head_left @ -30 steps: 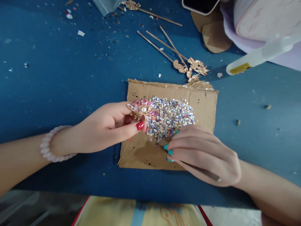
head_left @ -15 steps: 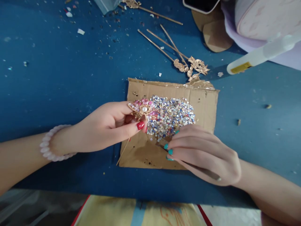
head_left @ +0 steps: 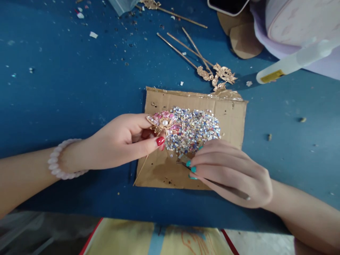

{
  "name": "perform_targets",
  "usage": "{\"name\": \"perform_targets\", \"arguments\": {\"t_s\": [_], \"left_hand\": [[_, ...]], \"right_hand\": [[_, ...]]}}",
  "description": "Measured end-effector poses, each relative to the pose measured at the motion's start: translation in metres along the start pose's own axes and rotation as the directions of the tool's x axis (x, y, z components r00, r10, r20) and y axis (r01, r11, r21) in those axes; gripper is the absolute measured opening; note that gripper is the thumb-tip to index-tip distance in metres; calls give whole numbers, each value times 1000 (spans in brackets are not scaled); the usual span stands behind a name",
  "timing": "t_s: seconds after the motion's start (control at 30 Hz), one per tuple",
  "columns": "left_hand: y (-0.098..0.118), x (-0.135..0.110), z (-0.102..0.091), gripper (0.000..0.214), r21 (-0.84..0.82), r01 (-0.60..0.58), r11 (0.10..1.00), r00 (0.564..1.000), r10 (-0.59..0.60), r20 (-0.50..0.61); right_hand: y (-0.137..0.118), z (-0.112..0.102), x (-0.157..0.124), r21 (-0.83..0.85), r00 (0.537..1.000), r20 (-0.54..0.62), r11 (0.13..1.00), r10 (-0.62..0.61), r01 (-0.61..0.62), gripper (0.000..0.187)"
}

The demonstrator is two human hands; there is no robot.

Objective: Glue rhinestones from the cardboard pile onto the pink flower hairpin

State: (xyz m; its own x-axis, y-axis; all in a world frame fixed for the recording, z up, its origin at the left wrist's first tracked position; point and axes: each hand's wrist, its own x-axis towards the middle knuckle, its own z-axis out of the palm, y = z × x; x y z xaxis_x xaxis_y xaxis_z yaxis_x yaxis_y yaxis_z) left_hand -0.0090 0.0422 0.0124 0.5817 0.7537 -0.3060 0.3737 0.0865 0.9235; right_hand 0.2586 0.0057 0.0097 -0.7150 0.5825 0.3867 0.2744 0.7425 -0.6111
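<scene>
My left hand (head_left: 119, 143), with red nails and a pale bead bracelet, is closed on a gold hairpin (head_left: 162, 122) whose flower head carries pink stones and a pearl. Its thin stick runs down under my fingers. My right hand (head_left: 228, 170), with teal nails, is closed on slim metal tweezers (head_left: 183, 163) whose tips rest at the near edge of a heap of small shiny rhinestones (head_left: 195, 129). The heap lies on a brown cardboard sheet (head_left: 233, 117) on the blue table (head_left: 66, 88).
Three bare gold hairpins (head_left: 209, 72) lie just behind the cardboard, another (head_left: 151, 4) at the far edge. A white glue bottle (head_left: 294, 62), cardboard discs (head_left: 244, 40), a phone (head_left: 225, 5) and a pale pink pouch (head_left: 300, 21) sit at the far right. Crumbs of debris dot the table.
The view shifted slightly. My left hand moved the flower hairpin a little to the right; my right hand with the tweezers barely moved.
</scene>
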Motion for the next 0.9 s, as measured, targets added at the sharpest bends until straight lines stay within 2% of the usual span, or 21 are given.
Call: {"name": "perform_targets", "arguments": {"t_s": [0.13, 0.23, 0.47, 0.6, 0.7, 0.83, 0.9], "left_hand": [[-1, 1, -1, 8, -174, -12, 985, 998, 24, 63], [-3, 1, 0, 11, -262, -8, 965, 998, 24, 60], [-6, -1, 0, 21, -316, 1, 949, 996, 29, 89], [-3, -2, 1, 24, -311, 14, 950, 998, 4, 60], [-3, -2, 2, 35, -306, 29, 952, 999, -14, 53], [-5, -2, 1, 62, -310, 18, 951, 997, 7, 81], [-6, -2, 1, 67, -312, 16, 950, 997, 9, 80]], "right_hand": [[-1, 0, 1, 12, 1000, -4, 1000, -1, 1, 7], [0, -1, 1, 23, 1000, -2, 1000, 2, -2, 8], [2, 0, 0, 43, 1000, 8, 999, -17, 17, 7], [2, 0, 0, 48, 1000, 13, 999, -23, 22, 7], [1, 0, 0, 45, 1000, 19, 999, -10, 9, 8], [1, -2, 1, 54, 1000, 16, 999, -8, 7, 7], [1, -2, 1, 56, 1000, 15, 998, -7, 6, 7]]}}
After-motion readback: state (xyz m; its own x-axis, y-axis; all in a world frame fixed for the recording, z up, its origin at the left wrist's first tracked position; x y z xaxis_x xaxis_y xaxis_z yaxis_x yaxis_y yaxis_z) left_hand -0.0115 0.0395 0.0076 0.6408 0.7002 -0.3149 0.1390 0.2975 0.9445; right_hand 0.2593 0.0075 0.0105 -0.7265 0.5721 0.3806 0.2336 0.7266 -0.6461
